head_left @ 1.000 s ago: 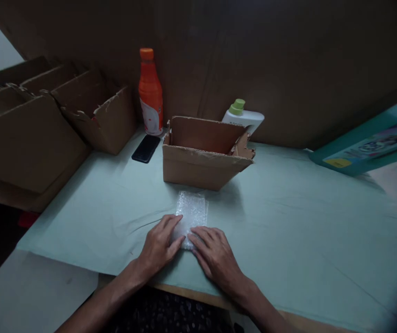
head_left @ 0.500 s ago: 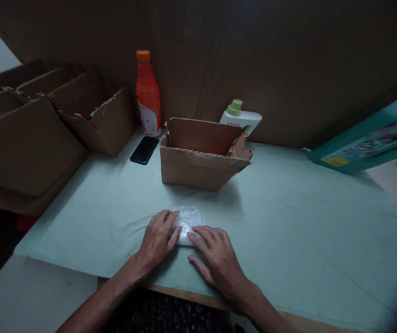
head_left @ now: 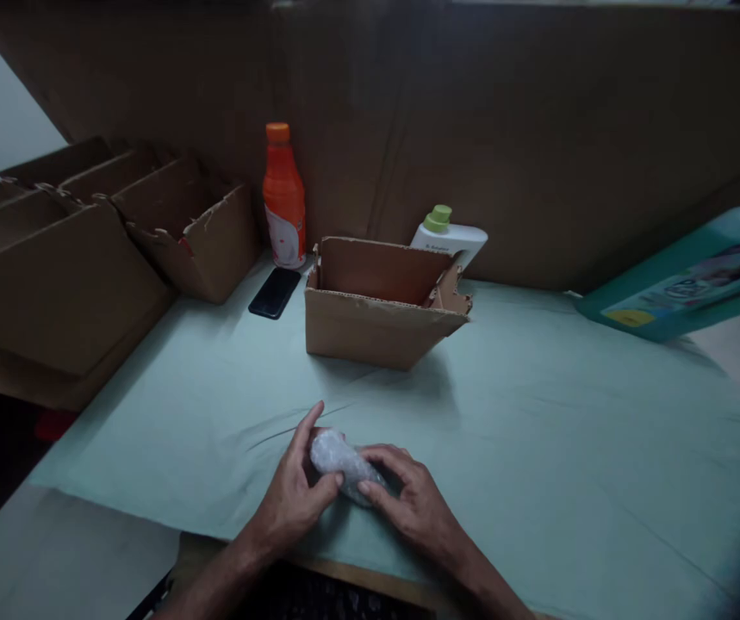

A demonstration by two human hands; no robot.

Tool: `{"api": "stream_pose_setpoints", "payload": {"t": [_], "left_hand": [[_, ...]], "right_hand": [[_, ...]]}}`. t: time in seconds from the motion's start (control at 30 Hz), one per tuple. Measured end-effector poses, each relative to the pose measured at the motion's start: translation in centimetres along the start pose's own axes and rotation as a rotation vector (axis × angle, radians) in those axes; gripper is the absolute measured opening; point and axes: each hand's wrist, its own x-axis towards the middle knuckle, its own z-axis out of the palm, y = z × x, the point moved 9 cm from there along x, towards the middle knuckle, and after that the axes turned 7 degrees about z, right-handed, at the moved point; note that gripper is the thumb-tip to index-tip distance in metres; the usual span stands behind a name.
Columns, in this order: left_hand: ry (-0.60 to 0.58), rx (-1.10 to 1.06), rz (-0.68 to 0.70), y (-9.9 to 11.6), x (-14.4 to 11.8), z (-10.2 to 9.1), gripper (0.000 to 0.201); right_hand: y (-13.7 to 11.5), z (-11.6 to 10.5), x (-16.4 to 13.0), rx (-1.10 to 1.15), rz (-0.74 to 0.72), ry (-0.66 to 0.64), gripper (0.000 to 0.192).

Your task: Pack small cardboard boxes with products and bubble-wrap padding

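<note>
A bundle of clear bubble wrap [head_left: 345, 463], bent into a rounded roll, sits between my two hands near the table's front edge. My left hand [head_left: 298, 482] grips its left end, thumb on the near side and index finger stretched up past it. My right hand [head_left: 412, 495] closes on the right end between thumb and fingers. Whatever may be inside the wrap cannot be made out. Just beyond the hands stands an open cardboard box [head_left: 360, 331] with a cut, slanted right side.
Behind the box are an orange bottle [head_left: 284, 198], a black phone [head_left: 275, 293] and a white bottle with a green cap [head_left: 450, 232]. Cardboard bins [head_left: 59, 275] line the left side. A large green bottle [head_left: 680, 280] leans at right on the pale green cloth [head_left: 569, 448].
The bubble wrap lay flat under both hands; now it is lifted and curled into a roll, with both hands gripping its ends. The view has tilted up slightly.
</note>
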Motion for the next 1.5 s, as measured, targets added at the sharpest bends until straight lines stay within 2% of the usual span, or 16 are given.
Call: {"api": "stream_pose_setpoints", "payload": {"t": [0.07, 0.2, 0.27, 0.43, 0.57, 0.77, 0.83, 0.9, 0.97, 1.07, 1.13, 1.17, 1.27, 1.33, 1.4, 1.5], "left_hand": [[-0.013, 0.069, 0.028, 0.7, -0.1, 0.3, 0.085], [-0.091, 0.129, 0.122, 1.8, -0.5, 1.7, 0.095], [-0.125, 0.177, 0.205, 2.3, -0.8, 2.4, 0.102], [-0.091, 0.325, 0.361, 3.1, -1.0, 2.5, 0.106], [-0.192, 0.318, 0.375, 3.1, -0.6, 2.9, 0.107], [-0.323, 0.352, 0.409, 2.2, -0.4, 3.7, 0.101], [-0.341, 0.418, 0.454, 3.6, 0.4, 3.1, 0.099], [-0.27, 0.526, 0.534, 6.9, 2.0, 1.3, 0.096], [-0.08, 0.676, 0.652, 11.4, 4.5, -1.5, 0.086], [0.16, 0.866, 0.836, 17.1, 8.2, -4.4, 0.077], [0.193, 0.933, 0.89, 18.4, 10.7, -4.7, 0.067], [0.183, 0.95, 0.9, 18.3, 11.8, -4.5, 0.056], [0.136, 0.951, 0.931, 17.1, 13.1, -3.3, 0.021], [0.147, 0.936, 0.962, 16.5, 12.8, -2.8, 0.017], [0.164, 0.933, 0.979, 16.3, 12.3, -2.6, 0.016], [0.165, 0.941, 0.978, 16.3, 12.2, -2.7, 0.014]], "right_hand": [[0.1, -0.6, -0.1, -0.035, -0.021, -0.021, 0.033], [0.5, -0.9, -0.1, -0.113, -0.026, -0.152, 0.084], [0.4, -0.6, -0.1, -0.104, -0.04, -0.225, 0.091], [0.6, 0.0, 0.6, 0.089, 0.017, -0.216, 0.083], [0.2, 0.7, 0.7, 0.125, 0.062, -0.251, 0.079], [-2.0, -0.5, 1.3, 0.042, 0.007, -0.253, 0.033], [-2.5, -2.5, 1.3, -0.019, 0.01, -0.234, 0.024], [-3.6, -6.0, 1.4, -0.063, -0.018, -0.165, 0.021], [-5.9, -11.5, 1.6, -0.071, -0.105, 0.048, 0.021], [-9.9, -20.5, 2.2, -0.055, -0.282, 0.522, 0.027], [-11.9, -23.8, 4.1, -0.121, -0.356, 0.701, 0.027], [-12.5, -24.4, 5.7, -0.196, -0.368, 0.72, 0.025], [-12.3, -23.2, 12.4, -0.539, -0.313, 0.531, 0.024], [-10.4, -21.0, 16.2, -0.795, -0.215, 0.308, 0.026], [-8.3, -18.6, 18.4, -1.017, -0.114, 0.096, 0.03], [-7.0, -16.2, 19.5, -1.259, -0.017, -0.08, 0.03]]}}
